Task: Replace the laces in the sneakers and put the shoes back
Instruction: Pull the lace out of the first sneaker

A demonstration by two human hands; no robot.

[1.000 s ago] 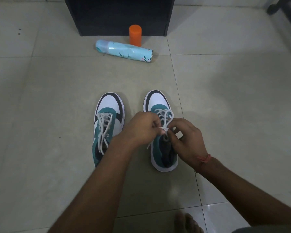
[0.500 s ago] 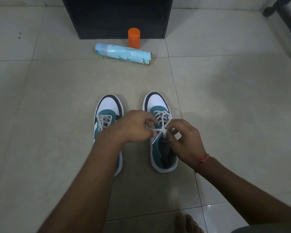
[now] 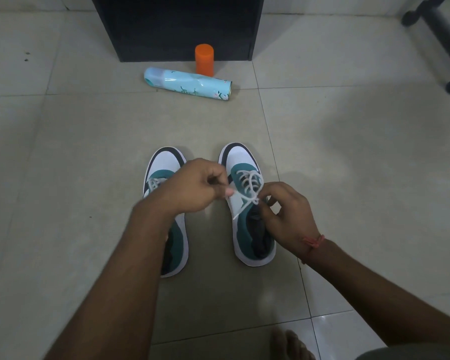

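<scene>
Sneakers: two low shoes in white, teal and black with smooth white rubber soles, standing side by side on the floor, toes pointing away from the person; the left sneaker (image 3: pixel 166 162) is largely covered by the left forearm, the right sneaker (image 3: pixel 240 157) shows almost whole.
Laces: white woven cord; the right shoe's lace (image 3: pixel 248 184) criss-crosses the teal tongue, and one loose end trails down over the shoe's side; only a small patch of the left shoe's lace (image 3: pixel 153 183) shows beside the wrist.
Left hand (image 3: pixel 196 187): fingers curled, pinching a strand of the right shoe's lace, pulled out to the left of that shoe.
Right hand (image 3: pixel 287 211): fingertips pinch the lace at its crossing over the shoe's opening; whether a knot is formed there is hard to make out.
Wrist: one red thread band (image 3: pixel 313 241) on the right wrist.
Floor (image 3: pixel 361 165): large glossy beige tiles with thin grout lines.
Spray can (image 3: pixel 187 84): one pale blue metal cylinder, printed, lying on its side.
Orange cylinder (image 3: pixel 204 59): one, matte, upright, just behind the can.
Cabinet (image 3: pixel 177 24): dark, boxy, cut off at the top.
Chair base (image 3: pixel 442 37): black, partly out of view, top right.
Bare foot (image 3: pixel 290 345): toes only, cut off at the bottom edge.
</scene>
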